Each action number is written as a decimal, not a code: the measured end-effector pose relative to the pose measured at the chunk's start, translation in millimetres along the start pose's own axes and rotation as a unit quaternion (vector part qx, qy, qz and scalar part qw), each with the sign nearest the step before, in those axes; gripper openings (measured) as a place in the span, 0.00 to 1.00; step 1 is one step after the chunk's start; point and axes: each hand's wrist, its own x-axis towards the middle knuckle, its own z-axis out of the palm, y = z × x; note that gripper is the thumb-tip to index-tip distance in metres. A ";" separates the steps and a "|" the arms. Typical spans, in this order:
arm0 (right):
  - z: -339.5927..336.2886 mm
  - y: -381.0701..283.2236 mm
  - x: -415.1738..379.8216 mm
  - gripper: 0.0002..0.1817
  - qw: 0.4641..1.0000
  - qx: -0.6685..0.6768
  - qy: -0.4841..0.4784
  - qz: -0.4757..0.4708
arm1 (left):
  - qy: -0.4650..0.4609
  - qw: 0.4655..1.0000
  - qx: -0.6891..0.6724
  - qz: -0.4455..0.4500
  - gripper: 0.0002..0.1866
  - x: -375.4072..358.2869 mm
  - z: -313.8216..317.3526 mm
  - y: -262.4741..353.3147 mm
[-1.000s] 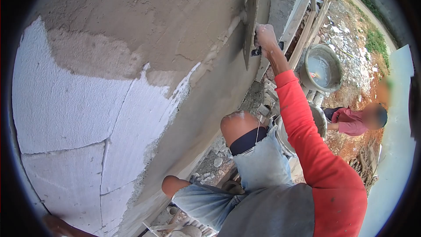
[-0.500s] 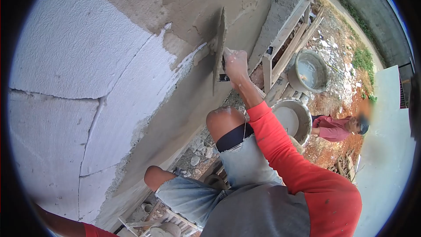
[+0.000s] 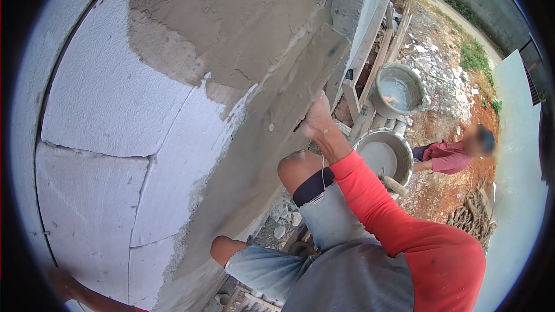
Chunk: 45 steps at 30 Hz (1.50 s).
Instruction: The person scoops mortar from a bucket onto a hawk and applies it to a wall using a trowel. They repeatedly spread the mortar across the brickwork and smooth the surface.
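Observation:
My right hand (image 3: 318, 117) is closed round the handle of a long flat plastering float (image 3: 317, 65). The float lies close along the wet grey plaster (image 3: 231, 29) near the wall's corner edge; its handle is mostly hidden by my fingers. Pale blocks (image 3: 110, 81) with dark joints show beside the plaster. Low at the left, my left hand (image 3: 59, 282) is by the blocks in the dark rim of the view, its fingers too dim to make out.
Two buckets stand right of my knees: one (image 3: 400, 89) with watery grey content, another (image 3: 381, 156) with grey mix and a handled tool (image 3: 394, 185) at its rim. A wooden frame (image 3: 365, 52) runs beside the wall. Another person (image 3: 448, 158) stands beyond the buckets.
The float has turned from nearly upright in view to slanting along the wall, towards the corner edge. My right hand has shifted slightly down and right. The view has shifted, showing more blocks at left.

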 end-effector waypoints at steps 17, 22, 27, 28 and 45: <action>-80.3 -124.1 204.9 0.18 0.961 -0.237 0.123 -0.076 | 0.068 0.996 0.036 -0.032 0.35 0.9 12.0 2.1; -94.7 -128.5 237.3 0.18 0.961 -0.251 0.109 -0.036 | 0.057 0.997 0.040 -0.022 0.34 2.3 12.5 15.0; -77.0 -115.4 206.1 0.17 0.949 -0.303 0.074 -0.038 | 0.046 0.998 0.033 -0.041 0.33 2.4 10.5 10.4; -73.2 -108.9 196.9 0.17 0.948 -0.311 0.059 -0.036 | 0.045 0.998 0.029 -0.043 0.34 2.4 11.6 9.3; -10.4 34.3 37.0 0.17 0.944 -0.288 -0.096 -0.131 | 0.047 0.997 -0.011 -0.065 0.32 0.4 14.2 8.2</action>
